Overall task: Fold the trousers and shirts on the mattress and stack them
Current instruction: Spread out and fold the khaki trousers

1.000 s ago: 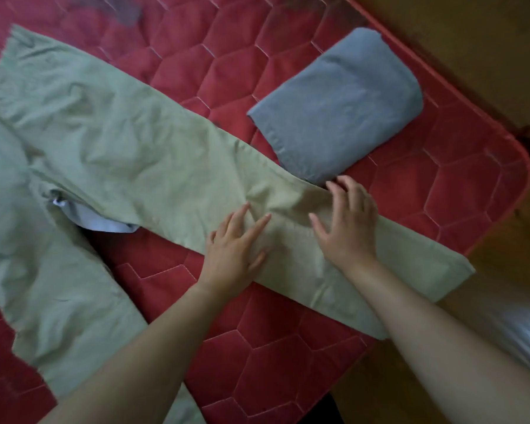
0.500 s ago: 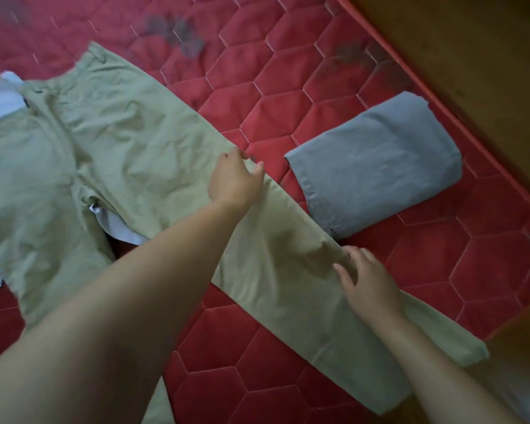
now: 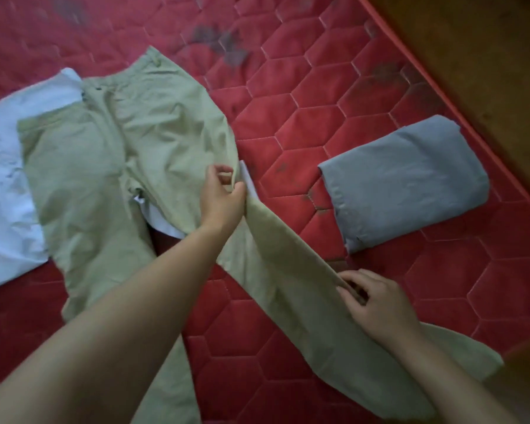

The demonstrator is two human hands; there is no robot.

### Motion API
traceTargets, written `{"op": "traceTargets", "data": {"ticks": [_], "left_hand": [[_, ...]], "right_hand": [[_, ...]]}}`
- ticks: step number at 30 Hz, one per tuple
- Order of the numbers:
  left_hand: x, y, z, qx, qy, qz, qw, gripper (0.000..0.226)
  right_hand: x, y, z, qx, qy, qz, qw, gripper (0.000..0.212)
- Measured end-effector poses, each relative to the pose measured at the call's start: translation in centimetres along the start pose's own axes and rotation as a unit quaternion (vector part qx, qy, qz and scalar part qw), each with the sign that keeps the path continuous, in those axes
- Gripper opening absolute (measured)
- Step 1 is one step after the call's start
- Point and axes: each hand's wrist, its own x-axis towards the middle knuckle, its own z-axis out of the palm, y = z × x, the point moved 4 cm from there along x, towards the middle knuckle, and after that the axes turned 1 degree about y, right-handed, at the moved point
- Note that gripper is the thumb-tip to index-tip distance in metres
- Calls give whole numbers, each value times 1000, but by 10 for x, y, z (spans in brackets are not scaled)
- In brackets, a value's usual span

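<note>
Head view, looking down over both bare forearms: nearest, the right hand (image 3: 377, 304) has its fingers curled over the outer edge of one leg of the pale green trousers (image 3: 110, 166), pinching the cloth low on that leg. The hem beyond the wrist hangs past the near right edge of the red quilted mattress (image 3: 334, 96). From that grip the edge of the leg rises in a lifted ridge and runs up and left to the left hand (image 3: 221, 197). That hand pinches the same edge between thumb and fingers at about thigh height. A sliver of white cloth shows just beside its fingertips. So the held leg stretches between the two hands, while the rest of the trousers lies flat to the left, with the other leg running down under the left forearm and the waistband on the far side. A pale shirt (image 3: 3, 166) lies spread under the trousers at the left, and a bit of it peeks out at the crotch. Beyond the right hand, apart from the trouser leg, a folded grey garment (image 3: 404, 182) sits near the mattress's right border. Farther off, dark stains (image 3: 224, 44) mark the quilting, and a brown floor (image 3: 471, 41) shows past the edge.
</note>
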Motion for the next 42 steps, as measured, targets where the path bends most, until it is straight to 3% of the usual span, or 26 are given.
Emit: {"op": "traceTargets", "data": {"ticks": [4, 7, 10, 12, 16, 22, 28, 32, 35, 38, 42], "left_hand": [[-29, -46, -120, -95, 121, -32, 988, 25], [-54, -112, -214, -35, 189, -117, 974, 25], [-72, -184, -275, 75, 156, -231, 957, 29], [-68, -216, -290, 87, 101, -266, 955, 32], [-21, -222, -277, 10, 23, -204, 979, 35], [89, -193, -256, 55, 15, -56, 997, 61], [147, -175, -244, -29, 37, -43, 998, 42], [138, -172, -286, -39, 165, 74, 983, 5], [128, -215, -323, -2, 184, -9, 983, 12], [136, -257, -330, 75, 51, -117, 989, 31], [180, -242, -327, 108, 51, -65, 991, 42]], "right_hand": [[-27, -81, 35, 74, -160, -54, 983, 20], [-38, -135, 78, 78, -246, -75, 963, 35], [-11, -177, 109, 95, -176, -59, 978, 36], [17, -204, 135, 98, -131, -57, 985, 34], [67, -247, 196, 44, -130, -93, 986, 47], [147, -286, 243, -78, -4, -154, 985, 67], [190, -296, 261, -157, 9, -145, 977, 66], [194, -315, 249, -118, 53, -143, 981, 69], [201, -338, 257, -120, 19, -153, 981, 68], [207, -347, 286, -192, -79, -140, 968, 68], [228, -345, 290, -105, -9, -111, 988, 62]]}}
